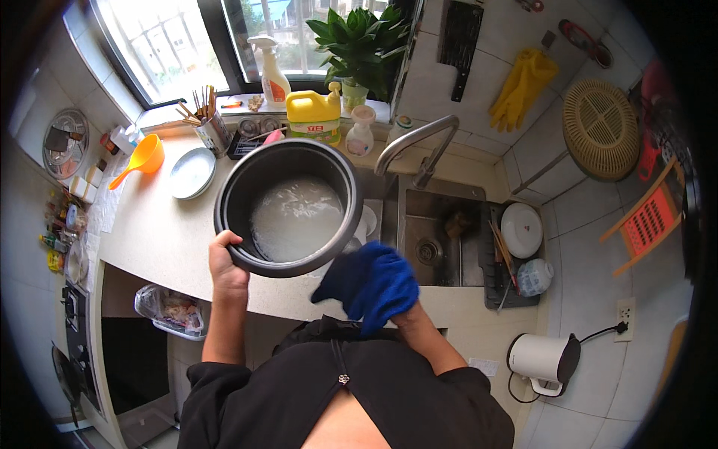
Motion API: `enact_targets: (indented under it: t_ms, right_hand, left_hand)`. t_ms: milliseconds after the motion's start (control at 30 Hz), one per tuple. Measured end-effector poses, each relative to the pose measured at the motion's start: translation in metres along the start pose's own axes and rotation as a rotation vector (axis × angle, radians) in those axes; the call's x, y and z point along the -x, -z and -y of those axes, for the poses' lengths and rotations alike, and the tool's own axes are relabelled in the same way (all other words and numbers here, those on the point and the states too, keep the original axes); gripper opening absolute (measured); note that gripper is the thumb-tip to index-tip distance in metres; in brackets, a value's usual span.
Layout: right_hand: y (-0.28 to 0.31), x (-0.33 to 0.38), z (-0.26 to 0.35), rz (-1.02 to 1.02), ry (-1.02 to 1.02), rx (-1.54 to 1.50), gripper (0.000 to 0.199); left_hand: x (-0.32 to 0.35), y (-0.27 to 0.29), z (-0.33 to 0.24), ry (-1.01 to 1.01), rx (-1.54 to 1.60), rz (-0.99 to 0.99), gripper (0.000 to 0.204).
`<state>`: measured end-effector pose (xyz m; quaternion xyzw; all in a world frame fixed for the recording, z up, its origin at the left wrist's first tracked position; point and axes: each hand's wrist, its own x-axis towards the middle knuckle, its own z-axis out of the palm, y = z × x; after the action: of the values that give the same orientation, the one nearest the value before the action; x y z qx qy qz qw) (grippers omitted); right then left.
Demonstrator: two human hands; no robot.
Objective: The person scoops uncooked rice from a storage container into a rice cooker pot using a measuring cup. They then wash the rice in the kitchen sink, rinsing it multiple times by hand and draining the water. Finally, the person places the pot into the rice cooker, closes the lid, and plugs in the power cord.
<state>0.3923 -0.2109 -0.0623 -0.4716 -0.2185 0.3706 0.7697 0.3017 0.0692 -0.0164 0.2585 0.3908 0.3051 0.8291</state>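
A black rice cooker inner pot (233,196) is tilted toward me above the counter's edge and the left end of the sink. Cloudy whitish water (298,217) lies in it, with pale grains that look like rice at the bottom. My left hand (228,263) grips the pot's near-left rim, thumb over the edge. A blue cloth (374,283) is bunched over my right hand (408,314) and hides most of its fingers. That cloth is at the pot's lower right side; whether it presses on the pot I cannot tell.
Right of the pot are a steel faucet (428,168) and a sink (441,278). A dish rack (511,301) and white kettle (540,358) stand further right. Behind are a yellow jug (313,108) and spray bottle (271,71). Small plates (192,173) and an orange ladle (147,153) lie left.
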Motion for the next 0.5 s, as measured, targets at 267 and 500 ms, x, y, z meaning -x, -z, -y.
enact_targets:
  t_ms: [267, 500]
  right_hand:
    - [-0.003, -0.051, -0.025, -0.253, 0.351, -0.066, 0.041]
    - [-0.027, -0.122, 0.071, -0.139, 0.79, 0.387, 0.032]
  left_hand:
    - [0.013, -0.032, -0.023, 0.119, -0.117, 0.092, 0.014]
    - [0.03, -0.03, -0.034, 0.11, -0.144, 0.071, 0.011]
